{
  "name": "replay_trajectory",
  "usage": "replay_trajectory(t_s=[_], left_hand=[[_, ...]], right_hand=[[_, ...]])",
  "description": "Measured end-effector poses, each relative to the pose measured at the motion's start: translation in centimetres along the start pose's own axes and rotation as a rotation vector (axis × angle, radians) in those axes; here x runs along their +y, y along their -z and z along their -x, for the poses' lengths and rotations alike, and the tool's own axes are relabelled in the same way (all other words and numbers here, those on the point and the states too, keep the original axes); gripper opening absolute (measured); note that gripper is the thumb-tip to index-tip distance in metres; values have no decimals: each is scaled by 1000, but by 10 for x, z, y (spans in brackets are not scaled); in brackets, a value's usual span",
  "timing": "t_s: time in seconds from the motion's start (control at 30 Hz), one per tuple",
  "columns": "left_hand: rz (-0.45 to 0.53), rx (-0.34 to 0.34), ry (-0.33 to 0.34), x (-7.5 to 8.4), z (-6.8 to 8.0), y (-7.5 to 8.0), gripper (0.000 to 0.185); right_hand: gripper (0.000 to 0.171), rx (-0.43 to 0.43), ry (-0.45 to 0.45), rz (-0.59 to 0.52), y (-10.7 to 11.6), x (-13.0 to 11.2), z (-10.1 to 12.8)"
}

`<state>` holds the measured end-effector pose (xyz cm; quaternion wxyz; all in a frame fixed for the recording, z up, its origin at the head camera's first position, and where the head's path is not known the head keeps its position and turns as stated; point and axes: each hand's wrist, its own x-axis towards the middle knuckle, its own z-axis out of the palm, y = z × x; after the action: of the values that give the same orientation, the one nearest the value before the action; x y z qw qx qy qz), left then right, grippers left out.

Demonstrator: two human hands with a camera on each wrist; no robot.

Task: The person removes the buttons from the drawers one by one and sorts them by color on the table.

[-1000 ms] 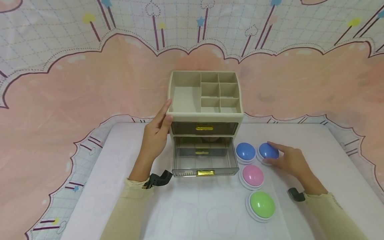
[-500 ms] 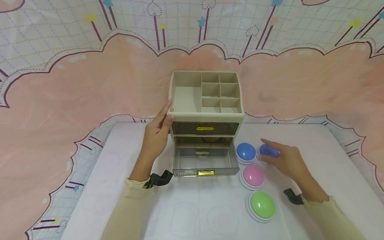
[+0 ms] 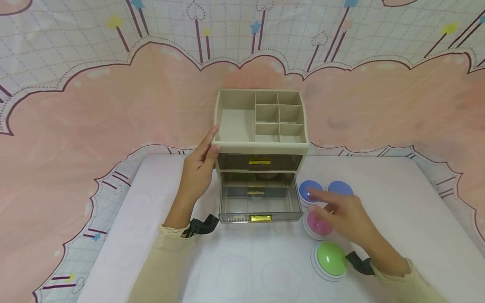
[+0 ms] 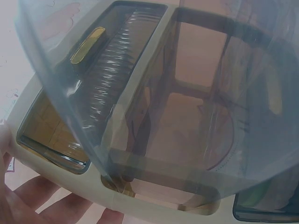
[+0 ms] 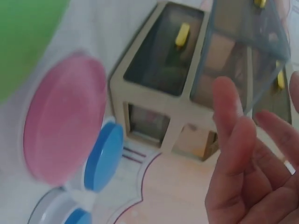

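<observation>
A beige desk organiser [image 3: 261, 143] stands mid-table with its upper smoked drawer [image 3: 259, 162] pushed in and its lower drawer [image 3: 259, 204] pulled out. My left hand [image 3: 204, 155] rests flat against the organiser's left side, fingers [image 4: 46, 205] straight. To the right of the drawer lie two blue dome buttons [image 3: 307, 189] [image 3: 341, 187], a pink one [image 3: 317, 226] and a green one [image 3: 331, 259]. My right hand [image 3: 322, 202] hovers over the pink dome with straight fingers [image 5: 233, 154] reaching toward the left blue dome, and holds nothing. In the right wrist view the pink dome [image 5: 65, 116] and a blue dome [image 5: 105, 156] show.
The white table top [image 3: 246, 269] is bordered by a pink and checked patterned cloth [image 3: 113, 105] that rises behind it. The organiser's top tray holds several small compartments [image 3: 278, 113]. Bare table lies in front of the drawer and at the far right.
My right hand has left the right blue dome and moved left and toward me, over the pink dome. The left hand and the organiser have stayed put.
</observation>
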<state>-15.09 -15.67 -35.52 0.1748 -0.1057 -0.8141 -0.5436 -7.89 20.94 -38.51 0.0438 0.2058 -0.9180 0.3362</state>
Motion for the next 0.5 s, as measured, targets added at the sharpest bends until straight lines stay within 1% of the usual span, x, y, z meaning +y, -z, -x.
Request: replay_trajectory(t_s=[0.17,0.27,0.4,0.43,0.47,0.5], left_hand=[[-1,-1,-20,1,0,0,47],[7,0,-31,1,0,1,47],[3,1,-27,1,0,1,47],[0,0,-16,2,0,1,47],[0,-2,-9,7,1,1,47],[0,-2,-6,8,1,1,48]], right_hand=[[51,-32,32,-21,-10,-11,3],[51,-23,64,-11,-16,-16,2],[47,26,118,16,-24,-21,0],[45,46,134,24,-26,-22,-1],[44,61,143,28,-28,-22,-1],[42,81,160,30,-29,-23,-2]])
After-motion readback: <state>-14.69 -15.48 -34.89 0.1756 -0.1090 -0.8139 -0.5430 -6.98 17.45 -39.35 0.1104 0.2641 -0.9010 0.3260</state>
